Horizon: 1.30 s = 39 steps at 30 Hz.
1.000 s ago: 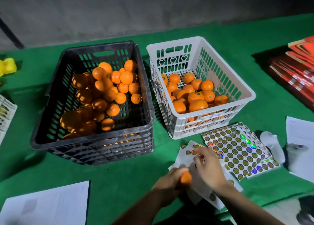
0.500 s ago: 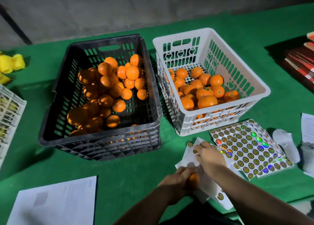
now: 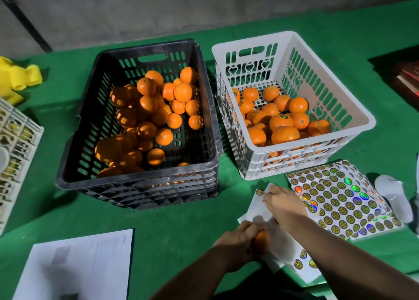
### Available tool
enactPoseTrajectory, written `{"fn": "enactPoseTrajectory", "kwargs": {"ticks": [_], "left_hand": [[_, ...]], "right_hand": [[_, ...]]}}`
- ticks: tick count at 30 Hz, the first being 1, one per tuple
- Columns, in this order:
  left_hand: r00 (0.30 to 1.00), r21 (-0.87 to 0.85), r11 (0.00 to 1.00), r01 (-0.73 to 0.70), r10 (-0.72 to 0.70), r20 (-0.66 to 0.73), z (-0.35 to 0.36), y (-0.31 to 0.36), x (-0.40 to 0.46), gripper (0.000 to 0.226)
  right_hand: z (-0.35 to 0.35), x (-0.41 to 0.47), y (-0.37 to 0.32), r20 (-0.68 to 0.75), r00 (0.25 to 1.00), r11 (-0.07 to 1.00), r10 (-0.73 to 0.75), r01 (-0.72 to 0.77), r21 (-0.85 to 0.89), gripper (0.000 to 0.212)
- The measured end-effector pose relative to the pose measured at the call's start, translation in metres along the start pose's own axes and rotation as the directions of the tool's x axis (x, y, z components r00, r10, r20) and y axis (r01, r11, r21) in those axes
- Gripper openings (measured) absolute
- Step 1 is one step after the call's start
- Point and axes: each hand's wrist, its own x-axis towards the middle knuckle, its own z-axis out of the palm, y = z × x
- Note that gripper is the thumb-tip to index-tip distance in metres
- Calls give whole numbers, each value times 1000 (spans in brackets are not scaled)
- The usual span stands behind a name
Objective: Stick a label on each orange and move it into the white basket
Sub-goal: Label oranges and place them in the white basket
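Observation:
My left hand [image 3: 238,243] grips one orange [image 3: 263,242] low on the green table, near the front edge. My right hand [image 3: 284,205] rests with curled fingertips on a mostly used white label sheet [image 3: 258,209], picking at a label near its top corner. A fuller sheet of round shiny labels [image 3: 340,197] lies just right of that hand. The white basket [image 3: 269,40] stands behind the sheets and holds several oranges, some with labels. The black crate [image 3: 136,179] to its left holds several unlabelled oranges.
A white paper [image 3: 74,265] lies at the front left. A white grid tray [image 3: 18,145] and a yellow object [image 3: 20,77] sit at the left edge. Red books [image 3: 408,77] are at the far right, and a white plastic item [image 3: 393,197] lies beside the label sheets.
The camera view shifted, so crates appear lower and closer. My right hand stays at the top of the used sheet; my left hand keeps holding the orange.

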Motion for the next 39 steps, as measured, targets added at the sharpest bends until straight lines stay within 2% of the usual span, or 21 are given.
{"fn": "enactPoseTrajectory", "kwargs": {"ticks": [2, 3, 5, 7, 9, 11, 14, 17, 22, 26, 30, 32, 34, 35, 36, 37, 39], "left_hand": [[1000, -17, 1000, 3, -3, 0, -1, 0, 0, 80], [1000, -25, 1000, 2, -2, 0, -1, 0, 0, 80], [1000, -48, 999, -5, 5, -2, -3, 0, 0, 80], [1000, -92, 996, -9, 8, -14, -6, 0, 0, 78], [999, -128, 992, -13, 7, -45, -9, -2, -1, 77], [994, -150, 988, -40, 24, -103, -13, 0, -2, 76], [976, -242, 965, -103, 51, -212, -18, 9, -6, 79], [952, -355, 922, -156, 44, -304, -23, 18, -8, 83], [919, -582, 785, -213, -41, -391, -35, 36, -19, 75], [911, -663, 713, -228, -85, -405, -43, 47, -28, 77], [911, -784, 574, -237, -149, -384, -62, 62, -38, 80], [914, -797, 550, -250, -138, -382, -74, 70, -46, 82], [923, -792, 549, -268, -89, -374, -85, 80, -58, 79], [928, -793, 540, -283, -55, -369, -89, 85, -63, 76], [929, -806, 511, -299, -38, -368, -93, 91, -69, 72], [928, -836, 453, -309, -49, -369, -96, 98, -73, 68], [912, -855, 388, -344, -80, -403, -103, 110, -80, 63]], "right_hand": [[-3, -1, -2, -79, 997, 994, 25, -17, 104, 24], [-5, -4, -2, -136, 988, 969, 76, -41, 242, 21], [-14, -10, -2, -192, 956, 813, 224, -74, 578, 14], [-25, -24, -5, -178, 934, 617, 311, -56, 785, 8], [-31, -45, -10, -146, 953, 499, 265, -6, 867, 15], [-32, -68, -11, -120, 970, 435, 212, 16, 900, 19], [-39, -96, -11, -154, 959, 355, 239, 61, 933, 20], [-51, -112, -15, -267, 930, 395, 252, 153, 906, 23], [-66, -125, -22, -455, 882, 597, 120, 302, 743, 17], [-78, -128, -30, -561, 811, 623, 167, 354, 698, 21], [-95, -130, -29, -624, 780, 627, 50, 461, 627, 34], [-107, -132, -32, -567, 813, 478, 132, 449, 755, 32], [-126, -131, -39, -435, 858, 216, 274, 386, 897, 19], [-135, -129, -42, -385, 868, 128, 314, 363, 923, 13], [-142, -127, -45, -360, 870, 92, 337, 350, 932, 9], [-149, -126, -45, -342, 879, 65, 331, 340, 938, 11], [-160, -126, -47, -288, 922, -68, 260, 315, 947, 40]]}}
